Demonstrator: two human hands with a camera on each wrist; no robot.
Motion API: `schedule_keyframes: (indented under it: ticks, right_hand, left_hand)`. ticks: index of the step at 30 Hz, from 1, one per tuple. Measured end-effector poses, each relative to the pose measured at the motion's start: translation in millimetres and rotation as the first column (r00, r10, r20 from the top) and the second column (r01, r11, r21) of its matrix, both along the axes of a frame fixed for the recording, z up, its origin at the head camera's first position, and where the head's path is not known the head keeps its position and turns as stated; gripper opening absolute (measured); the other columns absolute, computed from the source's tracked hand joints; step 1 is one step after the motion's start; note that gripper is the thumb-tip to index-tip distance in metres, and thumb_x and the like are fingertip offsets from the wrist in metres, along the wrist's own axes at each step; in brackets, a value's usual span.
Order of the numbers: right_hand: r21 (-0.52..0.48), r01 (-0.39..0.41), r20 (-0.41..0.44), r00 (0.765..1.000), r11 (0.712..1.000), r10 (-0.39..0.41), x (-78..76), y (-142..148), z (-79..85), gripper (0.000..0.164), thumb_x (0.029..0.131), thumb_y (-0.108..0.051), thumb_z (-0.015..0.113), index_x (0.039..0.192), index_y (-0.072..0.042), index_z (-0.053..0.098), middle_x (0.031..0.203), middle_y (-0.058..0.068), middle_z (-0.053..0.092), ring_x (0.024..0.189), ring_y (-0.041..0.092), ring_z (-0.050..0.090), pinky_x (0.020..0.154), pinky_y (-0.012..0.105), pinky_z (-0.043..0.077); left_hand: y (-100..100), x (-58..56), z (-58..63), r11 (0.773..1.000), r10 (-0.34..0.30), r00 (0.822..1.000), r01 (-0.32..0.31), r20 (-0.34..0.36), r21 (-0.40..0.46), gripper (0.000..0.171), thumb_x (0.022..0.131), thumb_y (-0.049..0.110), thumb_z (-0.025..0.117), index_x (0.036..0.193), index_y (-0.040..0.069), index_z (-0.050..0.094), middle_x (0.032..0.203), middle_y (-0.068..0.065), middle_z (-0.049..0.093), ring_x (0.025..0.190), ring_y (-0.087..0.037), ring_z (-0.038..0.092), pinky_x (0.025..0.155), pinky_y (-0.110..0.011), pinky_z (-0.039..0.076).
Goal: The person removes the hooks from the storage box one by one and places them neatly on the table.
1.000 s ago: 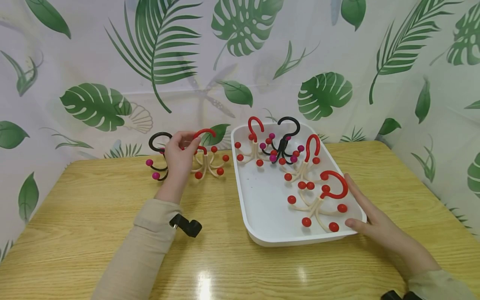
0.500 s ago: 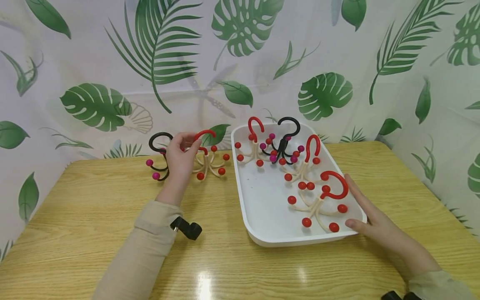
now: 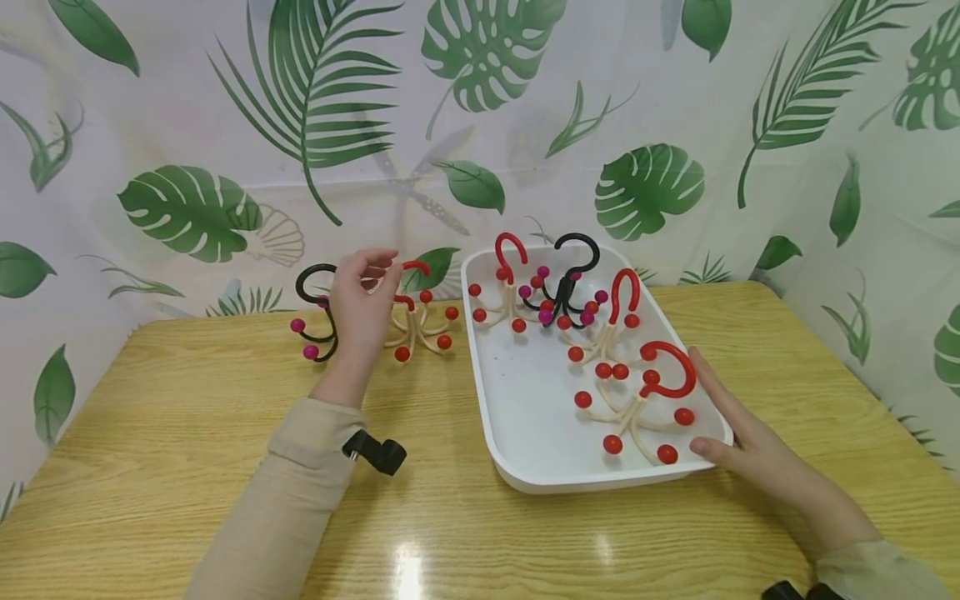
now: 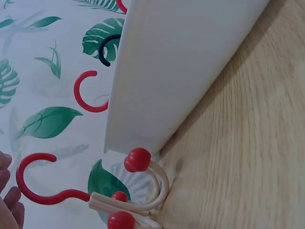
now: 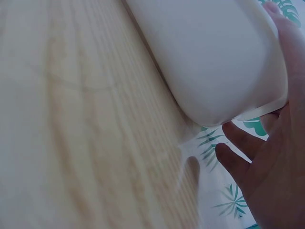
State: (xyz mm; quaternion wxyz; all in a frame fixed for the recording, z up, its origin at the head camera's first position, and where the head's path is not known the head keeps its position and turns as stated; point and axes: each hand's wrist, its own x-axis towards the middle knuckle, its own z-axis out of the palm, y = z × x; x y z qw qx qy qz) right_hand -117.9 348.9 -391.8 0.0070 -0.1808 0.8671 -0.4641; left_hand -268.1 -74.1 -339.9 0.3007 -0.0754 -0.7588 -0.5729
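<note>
My left hand (image 3: 362, 312) is at the red hook top of a cream multi-arm hanger (image 3: 412, 327) with red ball tips, standing on the table. In the left wrist view, the fingertips (image 4: 5, 179) are spread just beside the hanger's red hook (image 4: 35, 198), apart from it. Partly hidden behind this hand is a black hanger (image 3: 318, 335) with magenta balls. My right hand (image 3: 757, 450) rests at the near right corner of a white plastic bin (image 3: 491, 433), thumb at the rim, straight fingers along the outer side.
Inside the bin are three cream-and-red hangers, the nearest one (image 3: 637, 408) tilted at the front right, and a black hanger (image 3: 566, 292) at the back. The wooden table (image 3: 187, 433) ends at a leaf-printed backdrop (image 3: 525, 183).
My left fingers have loosened from the red hook and spread a little upward. The hanger shifted slightly right earlier and now stands still. My right hand and the bin have stayed put.
</note>
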Motion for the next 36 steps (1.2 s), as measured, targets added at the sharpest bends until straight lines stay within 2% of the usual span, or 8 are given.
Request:
schedule_keyframes:
  ticks: [4,9,12,16,21,25,32,36]
  right_hand:
    - [-0.012,0.002,0.009,1.0,1.0,-0.002,0.3,-0.5,0.3,0.09,0.088,-0.003,0.061,0.154,-0.027,0.006,0.16,-0.005,-0.001,0.136,-0.01,0.003,0.097,0.077,0.004]
    - [0.0,0.002,-0.004,1.0,1.0,-0.002,0.5,-1.0,0.1,0.09,0.087,-0.003,0.061,0.154,-0.026,0.006,0.16,-0.004,-0.001,0.136,-0.01,0.003,0.097,0.077,0.005]
    - [0.008,0.001,-0.013,1.0,1.0,-0.001,0.3,-0.9,-0.6,0.09,0.087,-0.003,0.061,0.155,-0.026,0.006,0.16,-0.003,-0.001,0.136,-0.009,0.003,0.098,0.076,0.004]
    - [0.016,-0.001,-0.022,1.0,1.0,0.001,-0.1,-1.0,-0.9,0.09,0.087,-0.003,0.062,0.155,-0.025,0.006,0.16,-0.004,0.0,0.137,-0.009,0.003,0.099,0.075,0.005]
    - [0.022,0.001,-0.022,1.0,1.0,0.0,-0.6,-1.1,-0.3,0.091,0.086,-0.004,0.062,0.155,-0.026,0.006,0.16,-0.006,0.0,0.136,-0.009,0.003,0.096,0.078,0.008]
    - [0.02,-0.001,-0.024,1.0,1.0,0.001,-0.6,-1.4,-0.2,0.091,0.086,-0.004,0.062,0.155,-0.024,0.006,0.16,-0.006,0.0,0.137,-0.009,0.003,0.095,0.078,0.009]
    - [0.014,-0.001,-0.027,1.0,1.0,0.001,-0.5,-1.6,0.2,0.091,0.085,-0.004,0.062,0.155,-0.024,0.006,0.16,-0.005,0.0,0.137,-0.009,0.003,0.095,0.078,0.009]
    - [0.015,0.0,-0.026,1.0,1.0,0.0,-0.3,-1.4,0.0,0.091,0.085,-0.004,0.062,0.155,-0.024,0.006,0.16,-0.005,0.0,0.137,-0.008,0.003,0.095,0.078,0.009]
  left_hand:
    - [7.5,3.7,5.5,0.999,-0.039,0.996,0.037,-0.075,-0.017,0.014,0.088,0.01,0.069,0.101,0.003,0.069,0.096,-0.009,0.061,0.086,-0.021,0.055,0.078,-0.033,0.044]
    - [26.7,14.0,11.2,0.986,-0.165,0.98,0.167,-0.114,0.009,0.016,0.088,0.007,0.068,0.103,0.001,0.068,0.098,-0.01,0.061,0.086,-0.018,0.054,0.077,-0.032,0.046]
    - [40.2,23.6,15.1,0.972,-0.234,0.97,0.236,-0.066,0.019,0.017,0.089,0.012,0.068,0.105,0.003,0.067,0.1,-0.006,0.061,0.088,-0.018,0.056,0.077,-0.03,0.049]
    - [58.6,36.5,21.2,0.947,-0.32,0.947,0.319,0.022,0.025,0.019,0.09,0.019,0.068,0.105,0.007,0.067,0.102,-0.002,0.061,0.089,-0.018,0.057,0.077,-0.032,0.052]
    - [79.3,50.2,25.6,0.912,-0.408,0.91,0.409,0.073,0.002,0.019,0.091,0.019,0.067,0.106,0.008,0.067,0.101,-0.002,0.062,0.09,-0.019,0.058,0.079,-0.033,0.052]
    - [92.5,59.2,27.2,0.874,-0.483,0.87,0.486,0.098,-0.01,0.02,0.092,0.018,0.066,0.107,0.006,0.065,0.102,-0.003,0.061,0.09,-0.019,0.057,0.079,-0.031,0.051]
    - [109.5,70.1,31.0,0.836,-0.54,0.824,0.549,0.174,-0.006,0.024,0.091,0.021,0.067,0.111,0.01,0.065,0.106,0.0,0.06,0.093,-0.015,0.056,0.08,-0.027,0.051]
    - [119.7,74.8,30.5,0.814,-0.568,0.801,0.581,0.189,-0.014,0.024,0.09,0.018,0.068,0.111,0.009,0.065,0.106,0.0,0.06,0.092,-0.013,0.056,0.079,-0.026,0.051]
